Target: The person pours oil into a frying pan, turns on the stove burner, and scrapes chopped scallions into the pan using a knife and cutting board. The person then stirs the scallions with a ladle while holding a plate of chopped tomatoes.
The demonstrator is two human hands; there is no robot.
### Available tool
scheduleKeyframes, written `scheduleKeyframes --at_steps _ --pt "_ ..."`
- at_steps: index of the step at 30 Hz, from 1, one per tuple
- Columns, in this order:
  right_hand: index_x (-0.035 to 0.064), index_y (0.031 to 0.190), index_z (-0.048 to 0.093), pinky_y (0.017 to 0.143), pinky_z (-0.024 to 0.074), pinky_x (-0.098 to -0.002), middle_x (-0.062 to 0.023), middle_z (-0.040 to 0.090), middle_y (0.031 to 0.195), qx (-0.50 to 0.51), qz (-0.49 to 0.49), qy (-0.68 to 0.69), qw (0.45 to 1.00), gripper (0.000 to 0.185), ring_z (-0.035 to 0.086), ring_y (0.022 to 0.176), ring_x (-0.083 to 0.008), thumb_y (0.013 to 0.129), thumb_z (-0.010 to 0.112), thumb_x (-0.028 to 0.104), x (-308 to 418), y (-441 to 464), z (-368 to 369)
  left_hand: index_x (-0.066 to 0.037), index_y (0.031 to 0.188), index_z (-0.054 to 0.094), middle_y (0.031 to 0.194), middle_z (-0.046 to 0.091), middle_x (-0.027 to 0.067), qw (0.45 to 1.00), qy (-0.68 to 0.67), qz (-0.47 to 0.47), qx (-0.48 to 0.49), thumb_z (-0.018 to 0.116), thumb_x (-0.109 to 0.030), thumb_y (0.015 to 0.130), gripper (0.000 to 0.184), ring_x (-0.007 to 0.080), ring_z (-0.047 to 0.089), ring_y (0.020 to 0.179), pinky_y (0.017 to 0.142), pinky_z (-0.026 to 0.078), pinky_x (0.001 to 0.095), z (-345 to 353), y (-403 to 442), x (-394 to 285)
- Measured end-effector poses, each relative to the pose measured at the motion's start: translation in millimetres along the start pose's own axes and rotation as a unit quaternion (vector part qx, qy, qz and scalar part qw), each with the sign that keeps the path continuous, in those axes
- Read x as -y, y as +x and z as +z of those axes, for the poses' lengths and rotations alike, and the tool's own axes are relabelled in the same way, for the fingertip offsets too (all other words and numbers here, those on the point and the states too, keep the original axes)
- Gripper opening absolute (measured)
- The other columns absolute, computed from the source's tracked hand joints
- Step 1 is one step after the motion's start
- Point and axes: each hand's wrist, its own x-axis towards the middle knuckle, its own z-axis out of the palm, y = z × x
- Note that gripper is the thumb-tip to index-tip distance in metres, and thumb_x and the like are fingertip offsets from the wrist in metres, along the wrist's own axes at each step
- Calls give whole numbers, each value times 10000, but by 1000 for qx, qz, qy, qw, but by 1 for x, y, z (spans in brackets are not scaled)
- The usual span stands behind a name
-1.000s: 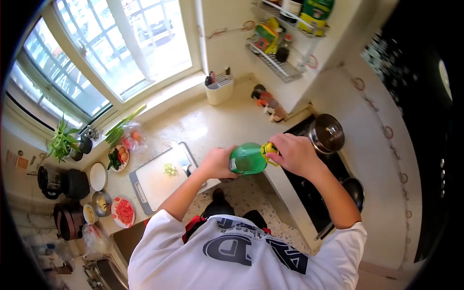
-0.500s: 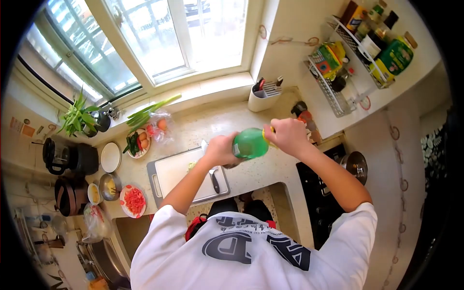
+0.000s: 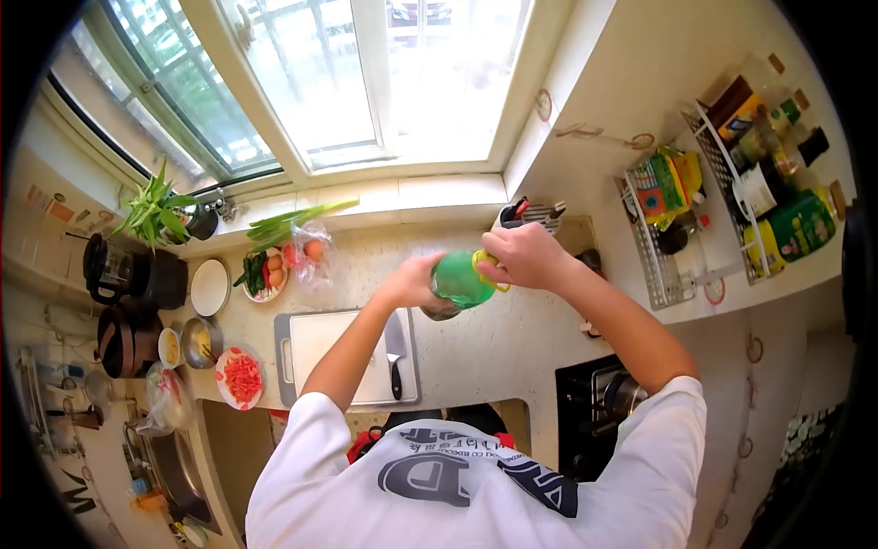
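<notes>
My left hand (image 3: 416, 280) is closed around the side of a translucent green bottle (image 3: 460, 280), held above the counter. At the bottle's right end is a yellow cap or ring (image 3: 487, 269). My right hand (image 3: 523, 255) grips this yellow part with bent fingers. A dark, see-through shape shows under the bottle; I cannot tell whether it belongs to it. Below my left forearm lies a white cutting board (image 3: 325, 340) with a grey rim. A knife (image 3: 395, 359) with a black handle rests on its right side.
To the left stand a plate of chopped red food (image 3: 240, 379), a metal bowl (image 3: 198, 342) and a white plate (image 3: 210, 287). Eggs and peppers (image 3: 265, 274) sit near the spring onions (image 3: 297, 222). A stove (image 3: 594, 412) is at right, below wall racks (image 3: 654, 242).
Both hands and the green bottle have shifted slightly left. The right hand has moved in closer over the yellow part. The whole view has turned, and the wall racks appear farther right.
</notes>
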Motion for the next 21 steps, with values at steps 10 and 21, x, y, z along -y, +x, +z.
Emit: scheduleKeyframes --at_steps 10,21 --pt "72 795 690 592 523 -473 -145 672 658 61 401 22 914 500 685 644 -346 956 525 516 -42 17 52 -153 1215 590 1028 722 140 959 3 -122 -254 896 -322 631 680 358 689 958 834 551 431 65 70 28" --pt "144 1364 548 762 545 -462 -104 708 949 27 428 148 891 524 696 897 -323 950 589 463 -50 -2 96 -132 1260 530 1100 705 157 923 -104 -123 -349 885 -281 662 711 362 680 1018 859 537 430 97 119 65"
